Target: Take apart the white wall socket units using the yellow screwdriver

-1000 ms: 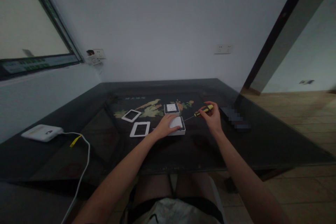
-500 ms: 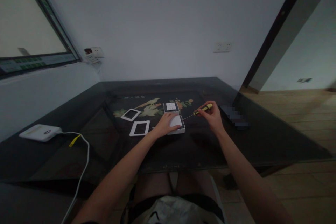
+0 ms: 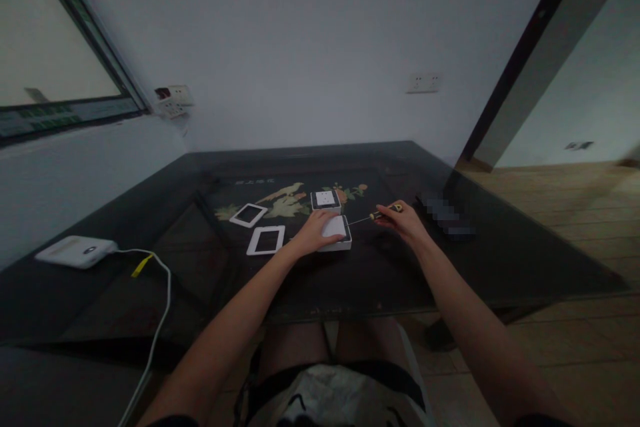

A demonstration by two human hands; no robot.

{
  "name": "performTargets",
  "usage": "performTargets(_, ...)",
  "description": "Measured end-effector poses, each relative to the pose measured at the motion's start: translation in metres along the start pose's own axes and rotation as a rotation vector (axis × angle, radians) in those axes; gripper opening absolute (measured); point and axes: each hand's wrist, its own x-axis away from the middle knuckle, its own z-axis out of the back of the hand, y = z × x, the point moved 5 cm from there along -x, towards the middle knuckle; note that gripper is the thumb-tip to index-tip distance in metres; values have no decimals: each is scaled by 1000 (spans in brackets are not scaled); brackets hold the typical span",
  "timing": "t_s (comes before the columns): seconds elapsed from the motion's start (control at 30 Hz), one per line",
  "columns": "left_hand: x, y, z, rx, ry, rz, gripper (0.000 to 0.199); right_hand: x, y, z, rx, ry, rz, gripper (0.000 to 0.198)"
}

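Observation:
My left hand (image 3: 313,233) is wrapped over a white wall-socket unit (image 3: 338,245) on the dark table, covering part of its face. In my right hand (image 3: 404,221) is a yellow-and-black screwdriver (image 3: 379,214), its thin shaft aimed left, with the tip at the unit's right edge. Whether the tip sits in a slot or only touches the edge, I cannot tell. Just behind stands a second wall socket (image 3: 325,199), its pin holes facing up. Two white cover frames lie to the left, a nearer frame (image 3: 253,241) and a farther frame (image 3: 241,215).
A dark, partly blurred object (image 3: 445,217) lies right of my right hand. On the left rest a white device (image 3: 77,251) and its white cable (image 3: 167,293), which carries a yellow tag (image 3: 142,265) and hangs over the front edge. The table (image 3: 320,297) meets the wall behind.
My right hand has turned, so the screwdriver handle lies flatter and lower, and the fingers sit differently on it. My left hand stays on the socket unit. The whole view has shifted slightly.

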Motion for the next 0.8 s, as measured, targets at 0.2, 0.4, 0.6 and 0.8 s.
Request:
performTargets(0.2,0,-1,1,-13,-11,-6,53,1,-10,14,575,59,14,50)
performTargets(0.4,-1,-1,1,-21,-17,-15,55,-1,-18,22,1322,-9,51,68)
performTargets(0.6,-1,-3,0,-37,-28,-31,52,13,-10,14,1460,-108,139,55)
performTargets(0.8,-1,-2,0,-68,-34,-36,51,23,-34,6,1434,-123,607,44)
